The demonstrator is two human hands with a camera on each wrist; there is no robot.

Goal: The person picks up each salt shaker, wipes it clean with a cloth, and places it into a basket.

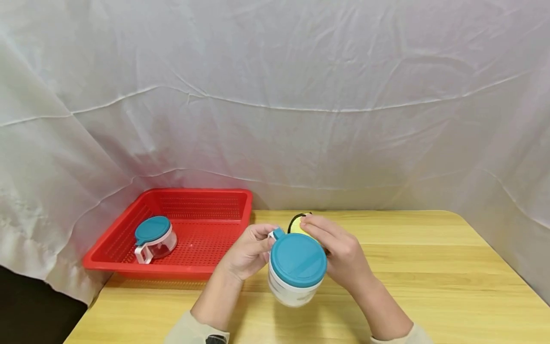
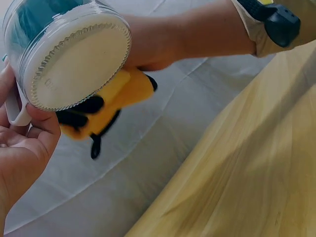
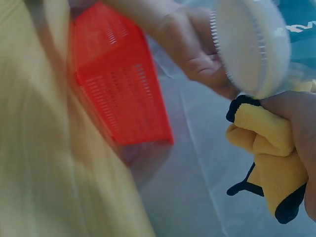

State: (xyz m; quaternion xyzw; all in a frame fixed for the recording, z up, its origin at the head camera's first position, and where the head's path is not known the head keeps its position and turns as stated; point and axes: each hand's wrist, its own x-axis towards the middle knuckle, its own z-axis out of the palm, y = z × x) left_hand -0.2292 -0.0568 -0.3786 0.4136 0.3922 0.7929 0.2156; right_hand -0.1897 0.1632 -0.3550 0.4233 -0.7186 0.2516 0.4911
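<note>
A clear seasoning jar with a teal lid (image 1: 298, 260) and a white handle is held up over the table. My left hand (image 1: 249, 253) grips it by the handle, fingers curled round it. In the left wrist view the jar's pale ribbed-edge bottom (image 2: 81, 64) tilts toward the camera. On the jar's far right side my right hand (image 1: 345, 251) holds a bunched yellow cloth (image 3: 276, 158) with black trim and a black loop. The cloth lies against the jar wall and hangs down below the hand in the right wrist view.
A red plastic basket (image 1: 172, 271) with perforated sides stands at the left of the wooden table (image 1: 429, 286). Inside it sits a second teal-lidded jar (image 1: 155, 239), its white handle facing front. A pale curtain (image 1: 301, 143) hangs behind the table.
</note>
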